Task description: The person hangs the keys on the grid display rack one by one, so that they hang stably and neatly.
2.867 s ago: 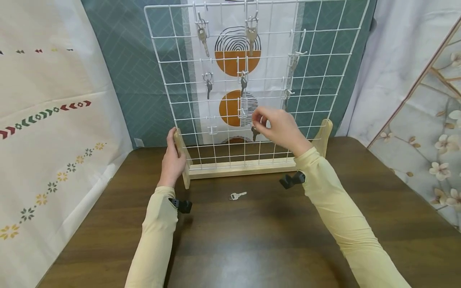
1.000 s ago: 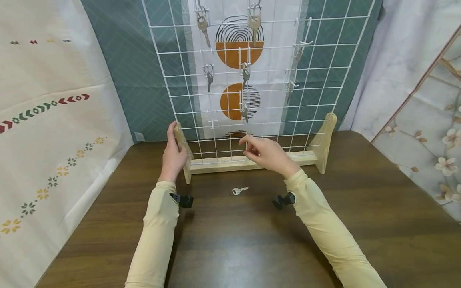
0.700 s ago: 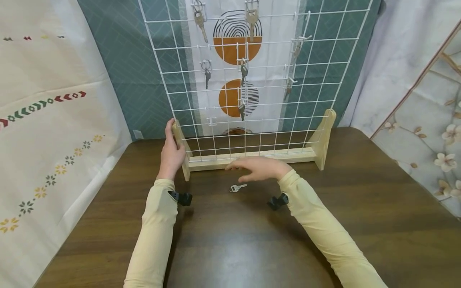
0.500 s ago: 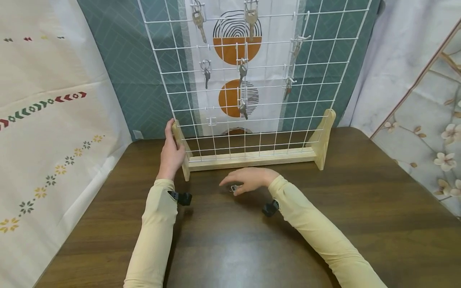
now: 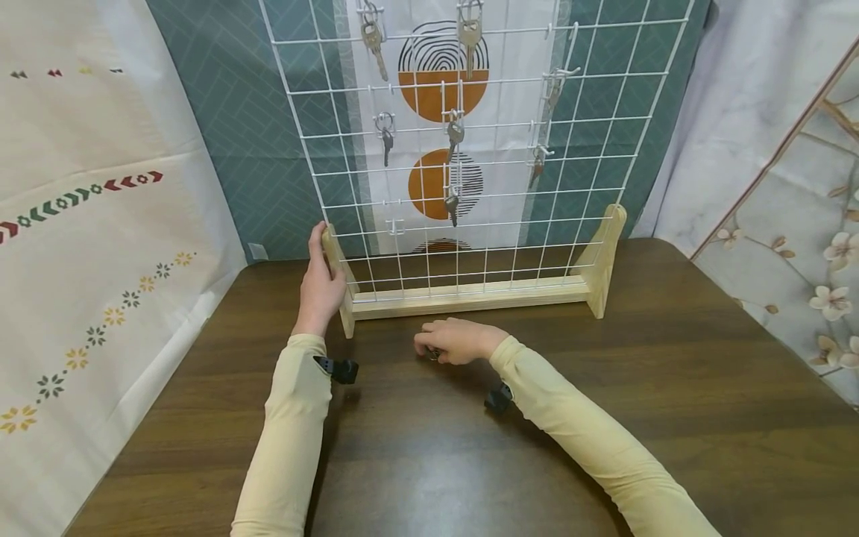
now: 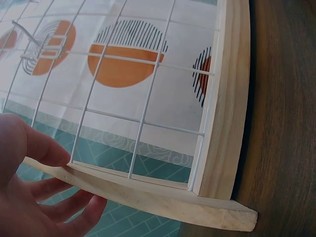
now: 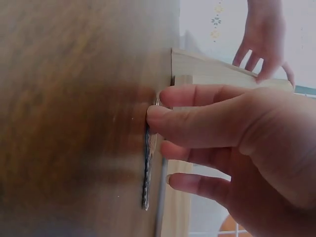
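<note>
On the table, a silver key (image 7: 147, 173) lies flat at my right hand (image 5: 459, 341), whose thumb and forefinger pinch its head end. In the head view the hand hides most of this key. My left hand (image 5: 321, 294) grips the left wooden side support (image 6: 197, 210) of a white wire grid rack (image 5: 483, 287); its thumb lies on one side and its fingers on the other. From hooks on the grid hang several keys, among them a lower middle key (image 5: 452, 203). A bare hook (image 5: 396, 227) sits left of that key.
The brown wooden table (image 5: 403, 447) stretches in front of the rack. A right wooden support (image 5: 607, 261) holds the grid's other side. Behind hangs a green cloth (image 5: 282, 149) with a white printed panel; patterned cloths flank the table.
My right hand has come down from the grid to the table and now pinches the key there. The key formerly at its fingers hangs on the lower middle hook. My left hand stays put.
</note>
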`<action>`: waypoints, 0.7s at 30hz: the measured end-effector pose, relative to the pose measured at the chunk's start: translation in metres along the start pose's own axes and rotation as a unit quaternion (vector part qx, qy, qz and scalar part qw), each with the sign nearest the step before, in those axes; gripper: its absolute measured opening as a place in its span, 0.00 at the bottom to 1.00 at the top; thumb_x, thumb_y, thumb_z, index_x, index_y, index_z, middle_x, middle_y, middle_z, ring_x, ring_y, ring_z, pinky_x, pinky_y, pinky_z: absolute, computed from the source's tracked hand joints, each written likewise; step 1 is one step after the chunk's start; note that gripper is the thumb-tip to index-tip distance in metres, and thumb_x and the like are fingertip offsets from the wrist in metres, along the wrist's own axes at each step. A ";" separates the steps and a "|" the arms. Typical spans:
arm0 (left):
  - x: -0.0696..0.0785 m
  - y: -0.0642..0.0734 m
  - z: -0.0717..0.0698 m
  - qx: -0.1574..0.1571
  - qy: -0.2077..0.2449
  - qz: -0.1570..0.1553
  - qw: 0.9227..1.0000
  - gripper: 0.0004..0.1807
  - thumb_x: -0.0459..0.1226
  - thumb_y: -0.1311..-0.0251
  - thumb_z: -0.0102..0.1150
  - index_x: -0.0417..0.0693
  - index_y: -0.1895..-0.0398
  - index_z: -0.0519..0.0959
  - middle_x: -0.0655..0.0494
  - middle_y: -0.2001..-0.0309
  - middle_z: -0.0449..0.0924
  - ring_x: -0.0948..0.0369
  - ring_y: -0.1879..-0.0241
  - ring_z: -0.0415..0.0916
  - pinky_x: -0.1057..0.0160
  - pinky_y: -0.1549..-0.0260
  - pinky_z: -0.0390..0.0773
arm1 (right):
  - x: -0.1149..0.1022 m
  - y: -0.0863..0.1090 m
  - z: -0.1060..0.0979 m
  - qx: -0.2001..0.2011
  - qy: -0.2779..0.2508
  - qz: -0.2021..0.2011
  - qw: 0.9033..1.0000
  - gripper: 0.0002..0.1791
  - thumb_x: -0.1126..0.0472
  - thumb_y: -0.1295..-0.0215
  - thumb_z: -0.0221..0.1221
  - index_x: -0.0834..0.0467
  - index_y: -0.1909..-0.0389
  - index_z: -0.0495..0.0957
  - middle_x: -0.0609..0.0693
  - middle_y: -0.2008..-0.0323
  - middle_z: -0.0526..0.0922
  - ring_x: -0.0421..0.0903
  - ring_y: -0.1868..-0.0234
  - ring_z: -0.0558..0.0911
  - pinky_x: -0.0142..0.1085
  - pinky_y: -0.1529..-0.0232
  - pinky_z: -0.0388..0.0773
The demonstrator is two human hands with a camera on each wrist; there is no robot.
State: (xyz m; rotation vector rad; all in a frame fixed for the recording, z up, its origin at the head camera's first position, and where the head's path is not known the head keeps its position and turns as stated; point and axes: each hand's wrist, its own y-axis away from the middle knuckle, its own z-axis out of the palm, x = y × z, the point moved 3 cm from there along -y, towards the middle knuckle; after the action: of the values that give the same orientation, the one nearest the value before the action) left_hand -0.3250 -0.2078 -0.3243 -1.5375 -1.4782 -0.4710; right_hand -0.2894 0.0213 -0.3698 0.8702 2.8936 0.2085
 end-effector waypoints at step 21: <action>0.000 0.001 -0.001 0.004 -0.004 0.007 1.000 0.44 0.29 0.35 0.41 0.75 0.25 0.38 0.34 0.40 0.69 0.54 0.80 0.62 0.58 0.77 0.67 | 0.008 -0.005 0.003 0.014 -0.037 0.030 0.999 0.04 0.66 0.39 0.57 0.53 0.66 0.75 0.43 0.71 0.74 0.38 0.69 0.71 0.31 0.68 0.67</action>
State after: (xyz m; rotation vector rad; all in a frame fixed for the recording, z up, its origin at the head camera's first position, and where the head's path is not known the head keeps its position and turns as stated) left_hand -0.3240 -0.2081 -0.3239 -1.5458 -1.4729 -0.4503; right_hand -0.2981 0.0213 -0.3737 0.9497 2.8108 0.1380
